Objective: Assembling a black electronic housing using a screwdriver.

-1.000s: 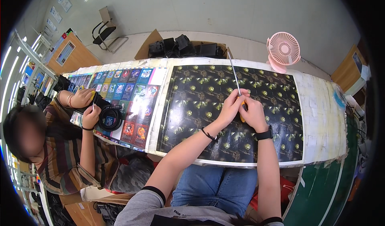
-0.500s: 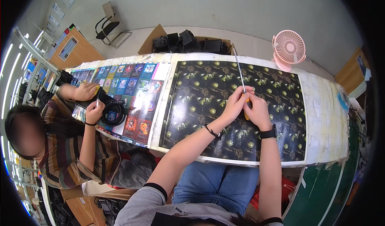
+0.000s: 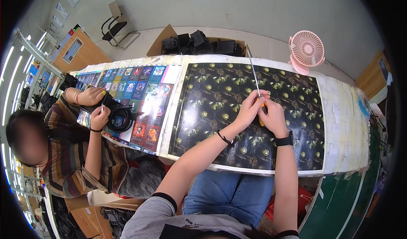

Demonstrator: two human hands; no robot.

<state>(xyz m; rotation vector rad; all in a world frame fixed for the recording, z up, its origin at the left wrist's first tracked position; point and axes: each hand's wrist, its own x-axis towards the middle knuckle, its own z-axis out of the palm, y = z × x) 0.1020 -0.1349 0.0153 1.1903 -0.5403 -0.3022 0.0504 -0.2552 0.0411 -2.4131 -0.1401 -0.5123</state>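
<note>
Both my hands meet over a dark printed sheet [image 3: 212, 124] on the table, closed on a long-shafted screwdriver [image 3: 254, 73]. Its thin metal shaft slants up toward the table's far edge, tip pointing away from me. My left hand [image 3: 250, 108] pinches around where the shaft meets the handle. Wrapped on the orange-and-black handle, my right hand [image 3: 274, 116] leaves the butt end showing below. The fingers partly hide the handle. Nothing touches the screwdriver's tip, as far as I can see.
On my left a co-worker handles a black device with a coiled black cable [image 3: 120, 119] over a colourful card sheet [image 3: 146, 107]. A pink fan [image 3: 307, 48] stands at the far right. Beyond the table sits a cardboard box [image 3: 159, 42] of black devices; a chair [image 3: 114, 30] is farther back.
</note>
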